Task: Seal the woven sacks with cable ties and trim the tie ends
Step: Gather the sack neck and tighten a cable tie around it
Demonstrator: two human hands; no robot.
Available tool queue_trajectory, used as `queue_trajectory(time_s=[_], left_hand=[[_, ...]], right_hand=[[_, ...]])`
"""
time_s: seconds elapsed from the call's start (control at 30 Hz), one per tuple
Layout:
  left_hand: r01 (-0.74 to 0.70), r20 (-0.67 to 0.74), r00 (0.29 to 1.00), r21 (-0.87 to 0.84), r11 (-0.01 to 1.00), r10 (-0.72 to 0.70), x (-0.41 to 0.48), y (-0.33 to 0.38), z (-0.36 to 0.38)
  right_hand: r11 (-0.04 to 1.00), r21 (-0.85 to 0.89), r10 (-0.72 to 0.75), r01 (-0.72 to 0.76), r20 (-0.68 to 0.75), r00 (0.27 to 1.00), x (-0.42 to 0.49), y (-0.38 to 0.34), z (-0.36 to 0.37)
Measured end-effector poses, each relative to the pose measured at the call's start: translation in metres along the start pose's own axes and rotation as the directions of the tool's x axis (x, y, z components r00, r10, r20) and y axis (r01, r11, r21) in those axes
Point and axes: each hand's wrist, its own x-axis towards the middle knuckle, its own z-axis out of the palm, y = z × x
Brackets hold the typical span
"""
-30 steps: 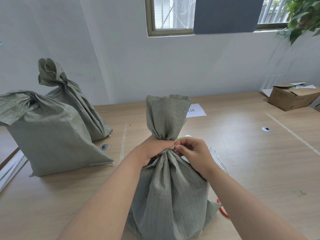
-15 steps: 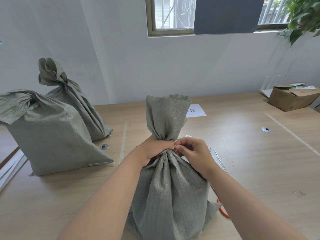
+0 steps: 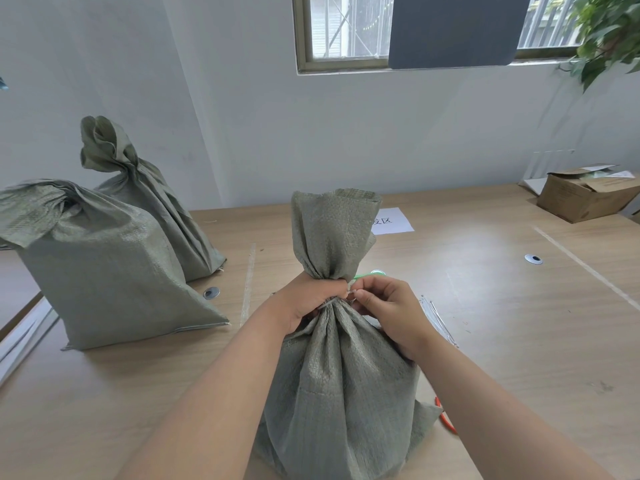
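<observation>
A grey-green woven sack [image 3: 343, 393] stands upright on the table in front of me, its top gathered into a neck. My left hand [image 3: 311, 299] is closed around that neck. A thin white cable tie [image 3: 330, 301] loops around the neck just below the fist. My right hand [image 3: 388, 306] pinches the tie's end at the neck with thumb and forefinger. A bundle of spare white cable ties [image 3: 438, 320] lies on the table right of the sack. An orange tool handle [image 3: 446, 419] peeks out behind my right forearm.
Two more woven sacks [image 3: 100, 268] [image 3: 145, 199] stand at the left with bunched tops. A paper label [image 3: 391, 221] lies behind the sack, an open cardboard box [image 3: 588, 195] at the far right. The wooden table [image 3: 519, 306] meets a white wall.
My right hand has shifted slightly at the neck, and the white tie around it now shows more plainly. The sack and left hand stay in place.
</observation>
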Motion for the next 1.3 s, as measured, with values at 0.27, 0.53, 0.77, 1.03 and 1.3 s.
queue_trajectory(time_s=[0.27,0.53,0.77,1.03,1.3], left_hand=[[0.007,-0.011,1.0,-0.055,0.998,-0.008,-0.002,0.001,0.0],[-0.01,-0.008,1.0,-0.025,1.0,0.01,-0.002,0.003,0.002],[-0.009,0.004,1.0,-0.007,1.0,0.009,-0.003,0.005,0.004],[-0.005,0.01,1.0,0.014,1.0,0.005,-0.004,0.01,0.005],[-0.007,0.038,0.999,0.042,0.999,0.006,-0.005,0.015,0.006]], right_hand=[[0.999,0.051,0.016,-0.018,0.033,0.999,-0.001,-0.001,0.001],[0.999,0.042,0.008,-0.01,0.03,1.0,-0.001,-0.001,0.001],[1.0,0.025,-0.003,0.002,0.022,1.0,0.0,-0.001,0.001],[1.0,-0.01,-0.006,0.006,0.026,1.0,0.001,0.001,0.0],[0.989,-0.137,-0.064,0.063,-0.004,0.998,0.004,0.002,-0.003]])
